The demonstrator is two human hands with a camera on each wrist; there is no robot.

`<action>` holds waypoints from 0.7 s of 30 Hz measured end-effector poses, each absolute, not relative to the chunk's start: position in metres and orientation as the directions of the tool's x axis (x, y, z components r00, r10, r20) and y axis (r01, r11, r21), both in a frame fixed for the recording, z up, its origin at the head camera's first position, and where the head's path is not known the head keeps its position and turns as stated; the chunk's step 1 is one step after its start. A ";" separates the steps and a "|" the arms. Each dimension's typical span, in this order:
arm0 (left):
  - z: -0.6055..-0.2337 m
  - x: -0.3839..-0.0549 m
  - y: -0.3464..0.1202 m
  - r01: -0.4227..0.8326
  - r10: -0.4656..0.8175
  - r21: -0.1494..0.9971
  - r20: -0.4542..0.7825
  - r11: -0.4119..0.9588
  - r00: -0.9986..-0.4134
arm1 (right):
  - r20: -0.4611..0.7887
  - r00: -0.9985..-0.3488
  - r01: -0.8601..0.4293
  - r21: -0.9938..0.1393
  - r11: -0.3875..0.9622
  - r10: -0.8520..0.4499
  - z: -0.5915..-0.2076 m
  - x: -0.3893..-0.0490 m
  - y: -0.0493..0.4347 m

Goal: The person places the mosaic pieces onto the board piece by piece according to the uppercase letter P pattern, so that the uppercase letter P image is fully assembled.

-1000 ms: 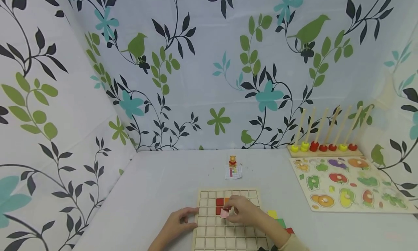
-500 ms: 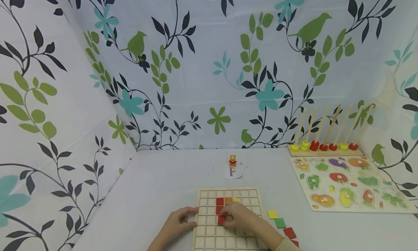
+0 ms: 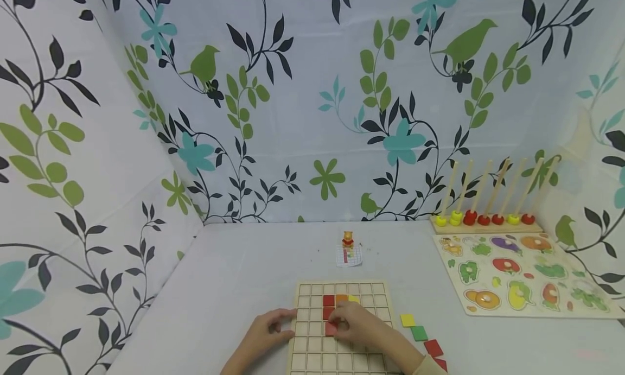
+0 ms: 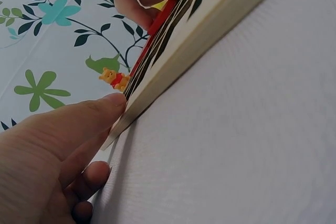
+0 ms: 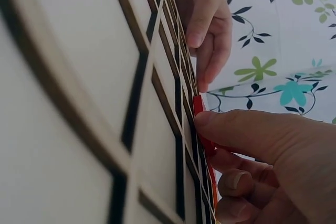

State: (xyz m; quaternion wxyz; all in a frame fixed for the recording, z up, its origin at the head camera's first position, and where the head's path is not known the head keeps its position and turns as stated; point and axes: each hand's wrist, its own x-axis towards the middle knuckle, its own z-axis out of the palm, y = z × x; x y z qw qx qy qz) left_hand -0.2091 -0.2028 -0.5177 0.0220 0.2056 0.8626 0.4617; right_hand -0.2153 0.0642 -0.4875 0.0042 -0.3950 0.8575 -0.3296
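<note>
Red tile [image 3: 330, 329] is pinched by the right hand [image 3: 358, 325], which partly hides the board [image 3: 314, 361]. The relaxed left hand [image 3: 268, 331] touches the board; loose tiles [image 3: 419, 333] lie alongside.

Left hand [image 3: 266, 330]: lower centre, head view; thumb and forefinger spread, tips rightward; left forearm [image 3: 237, 360] to bottom edge. Right hand [image 3: 355, 322]: right of it; thumb and forefinger pinching, other fingers curled; right forearm [image 3: 401, 349] slanting to bottom edge, pale sleeve [image 3: 429, 367].
</note>
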 end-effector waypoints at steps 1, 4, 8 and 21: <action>-0.518 -0.209 -0.203 0.334 0.376 0.806 0.151 0.488 -0.914 | 0.250 -0.689 -0.673 -0.569 0.473 -0.680 -0.487 -0.216 0.064; -0.519 -0.209 -0.203 0.328 0.380 0.809 0.142 0.487 -0.914 | 0.232 -0.697 -0.662 -0.573 0.484 -0.679 -0.487 -0.216 0.062; -0.519 -0.210 -0.202 0.329 0.378 0.807 0.143 0.491 -0.915 | 0.221 -0.706 -0.647 -0.587 0.487 -0.673 -0.487 -0.216 0.061; -0.516 -0.209 -0.202 0.328 0.373 0.814 0.150 0.480 -0.916 | 0.208 -0.715 -0.635 -0.591 0.496 -0.667 -0.484 -0.215 0.062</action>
